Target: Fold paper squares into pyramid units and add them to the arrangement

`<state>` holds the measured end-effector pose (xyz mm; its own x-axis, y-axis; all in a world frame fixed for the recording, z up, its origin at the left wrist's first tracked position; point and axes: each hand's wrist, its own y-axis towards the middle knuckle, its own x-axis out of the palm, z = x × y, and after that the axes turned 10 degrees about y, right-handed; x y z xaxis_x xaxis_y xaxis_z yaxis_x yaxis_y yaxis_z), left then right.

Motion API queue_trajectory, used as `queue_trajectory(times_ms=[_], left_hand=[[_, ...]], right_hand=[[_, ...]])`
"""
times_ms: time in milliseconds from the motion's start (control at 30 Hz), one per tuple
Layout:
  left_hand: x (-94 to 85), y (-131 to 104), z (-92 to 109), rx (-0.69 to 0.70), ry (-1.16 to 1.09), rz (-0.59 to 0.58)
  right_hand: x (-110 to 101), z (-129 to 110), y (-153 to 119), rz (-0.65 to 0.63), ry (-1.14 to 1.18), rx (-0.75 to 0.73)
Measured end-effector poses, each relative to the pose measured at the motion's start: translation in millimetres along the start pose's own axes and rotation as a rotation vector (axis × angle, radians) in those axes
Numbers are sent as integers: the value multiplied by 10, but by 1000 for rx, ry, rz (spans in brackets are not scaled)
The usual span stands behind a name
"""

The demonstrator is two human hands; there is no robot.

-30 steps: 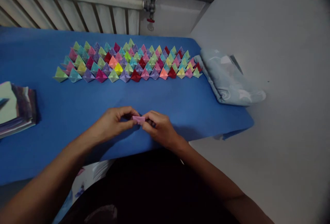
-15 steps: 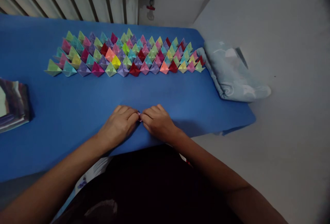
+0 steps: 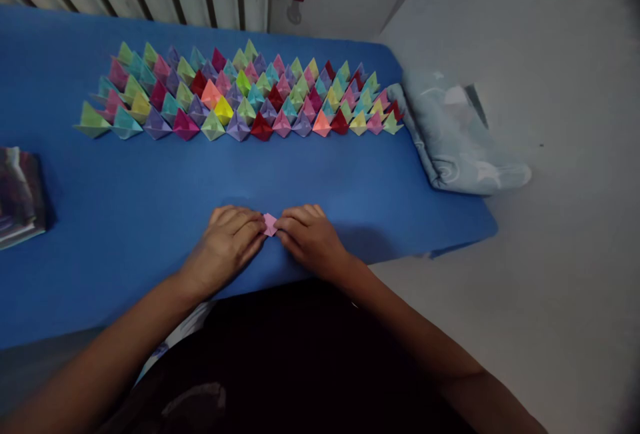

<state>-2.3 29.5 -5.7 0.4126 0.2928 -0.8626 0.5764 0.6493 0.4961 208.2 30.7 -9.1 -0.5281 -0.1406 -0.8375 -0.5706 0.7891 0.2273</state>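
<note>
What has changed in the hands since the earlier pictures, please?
The pink paper showed a narrow band at first; now it shows a pointed outline. The left hand and right hand have rolled over, backs upward, both still holding it. The rows of paper boats and folded cloth stayed put; only the view shifted.

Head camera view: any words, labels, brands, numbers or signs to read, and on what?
None can be read.
The pink paper and paper boats show no visible lettering.
The folded cloth bears pale shapes, including a swirl.
The dark shirt has a pale mark, too dim to make out.
</note>
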Motion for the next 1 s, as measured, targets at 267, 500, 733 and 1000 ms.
queue_trajectory(times_ms=[267,500,733,1000], left_hand=[[-26,-13,0,-124,-15,-65],[-65,77,37,-313,-31,-214],[-100,187,43,-490,-158,-346],[-76,180,26,-504,-170,-317]], right_hand=[[-56,-27,71,-1,173,157],[-116,-94,165,-12,212,245],[-153,-144,270,-52,182,372],[-177,-150,299,-63,194,442]])
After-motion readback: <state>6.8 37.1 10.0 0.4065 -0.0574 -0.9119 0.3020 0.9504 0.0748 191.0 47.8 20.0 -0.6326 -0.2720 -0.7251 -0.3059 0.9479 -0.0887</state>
